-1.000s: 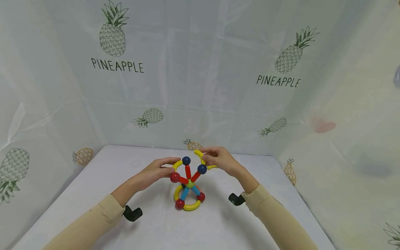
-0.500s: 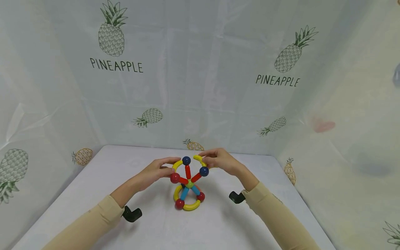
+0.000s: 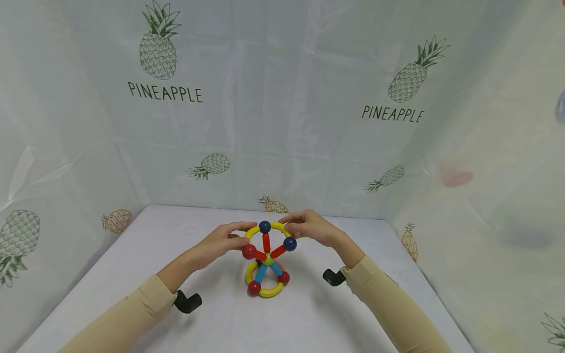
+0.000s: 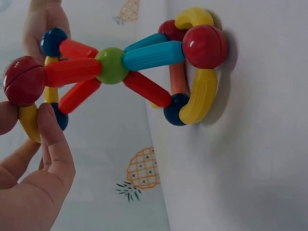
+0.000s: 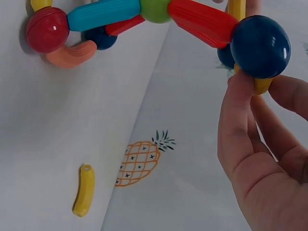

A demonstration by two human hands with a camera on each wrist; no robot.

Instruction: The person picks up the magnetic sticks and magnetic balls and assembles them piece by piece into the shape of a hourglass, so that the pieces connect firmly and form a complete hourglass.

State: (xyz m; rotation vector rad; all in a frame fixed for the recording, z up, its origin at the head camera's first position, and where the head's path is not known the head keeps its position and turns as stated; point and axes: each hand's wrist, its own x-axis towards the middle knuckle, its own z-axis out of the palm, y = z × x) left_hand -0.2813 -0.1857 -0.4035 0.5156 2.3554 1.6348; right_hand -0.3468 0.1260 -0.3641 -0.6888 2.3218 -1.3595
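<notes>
A magnetic ball-and-rod structure stands on the table, with a green ball (image 3: 268,260) at its middle. Red rods (image 4: 72,71) fan upward to a red ball (image 3: 249,251) and two dark blue balls (image 3: 290,243); blue rods (image 4: 154,55) slope down to the base ring. My left hand (image 3: 224,240) pinches the yellow curved rod (image 4: 29,122) beside the upper red ball. With thumb and fingers, my right hand (image 3: 312,228) pinches another yellow curved rod (image 3: 278,226), which spans the two upper blue balls. Its fingertips partly cover that rod in the right wrist view.
A loose yellow curved rod (image 5: 84,190) lies on the white table (image 3: 220,323) near its far edge. The base ring includes an orange curved rod (image 5: 72,54). A pineapple-print sheet (image 3: 282,122) hangs behind. Black wrist mounts (image 3: 187,301) stick out from both sleeves.
The right hand's yellow curved rod has swung down to meet the top blue ball. The right blue ball has shifted slightly right and down. My left hand has barely moved.
</notes>
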